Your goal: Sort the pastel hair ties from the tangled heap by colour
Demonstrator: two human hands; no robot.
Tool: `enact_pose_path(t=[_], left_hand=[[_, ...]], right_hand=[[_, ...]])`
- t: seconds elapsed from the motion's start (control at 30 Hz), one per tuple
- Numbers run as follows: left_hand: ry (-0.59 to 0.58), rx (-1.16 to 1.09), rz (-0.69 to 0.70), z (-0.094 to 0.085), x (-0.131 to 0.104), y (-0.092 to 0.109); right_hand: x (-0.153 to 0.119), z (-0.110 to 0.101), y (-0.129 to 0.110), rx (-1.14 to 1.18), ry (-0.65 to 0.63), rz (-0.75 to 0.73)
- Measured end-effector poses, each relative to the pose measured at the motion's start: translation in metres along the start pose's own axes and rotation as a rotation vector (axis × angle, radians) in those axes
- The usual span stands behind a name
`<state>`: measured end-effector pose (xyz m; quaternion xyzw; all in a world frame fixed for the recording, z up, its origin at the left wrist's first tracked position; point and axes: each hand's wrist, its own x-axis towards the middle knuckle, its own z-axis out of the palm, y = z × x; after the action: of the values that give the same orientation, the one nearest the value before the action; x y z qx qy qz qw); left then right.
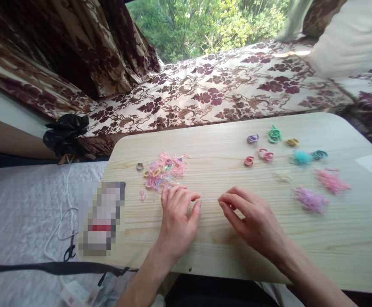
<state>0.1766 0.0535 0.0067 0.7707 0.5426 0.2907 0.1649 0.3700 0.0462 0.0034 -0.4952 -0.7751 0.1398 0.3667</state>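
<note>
My left hand is just in front of a tangled pile of small, mostly pink elastic bands, its fingers curled and the thumb and index tips nearly together. To its right, my right hand is closed in a pinch, thumb against fingertips. A faint pale line seems to run between the two pinches, too thin to name. Beyond the right hand lie a lilac heap of bands, a pink heap of bands, a small cream heap of bands and a turquoise bunch.
Thicker hair ties, including a green one, a purple one and a red one, lie at the table's back right. A blurred-out rectangular item lies at the left edge. Behind is a floral-covered window ledge.
</note>
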Motion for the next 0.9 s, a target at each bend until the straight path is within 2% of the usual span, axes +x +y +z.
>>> enact_pose_path(t=[0.1, 0.23, 0.4, 0.53, 0.7, 0.9], left_hand=[[-0.019, -0.006, 0.024, 0.002, -0.001, -0.001], [-0.023, -0.022, 0.051, 0.006, -0.001, -0.002], [-0.020, -0.023, 0.075, 0.009, -0.001, -0.002], [-0.029, -0.013, 0.092, 0.010, -0.001, -0.002], [-0.015, 0.010, 0.090, 0.010, -0.003, -0.005], [-0.004, 0.038, 0.090, 0.009, -0.006, -0.010]], right_hand=[[-0.009, -0.018, -0.001, -0.072, 0.017, 0.053], [-0.032, -0.049, 0.009, -0.151, 0.121, 0.152], [-0.062, -0.094, 0.037, -0.359, 0.245, 0.324], [-0.073, -0.121, 0.065, -0.567, 0.319, 0.403], [-0.074, -0.133, 0.094, -0.717, 0.312, 0.471], [-0.077, -0.135, 0.109, -0.759, 0.225, 0.500]])
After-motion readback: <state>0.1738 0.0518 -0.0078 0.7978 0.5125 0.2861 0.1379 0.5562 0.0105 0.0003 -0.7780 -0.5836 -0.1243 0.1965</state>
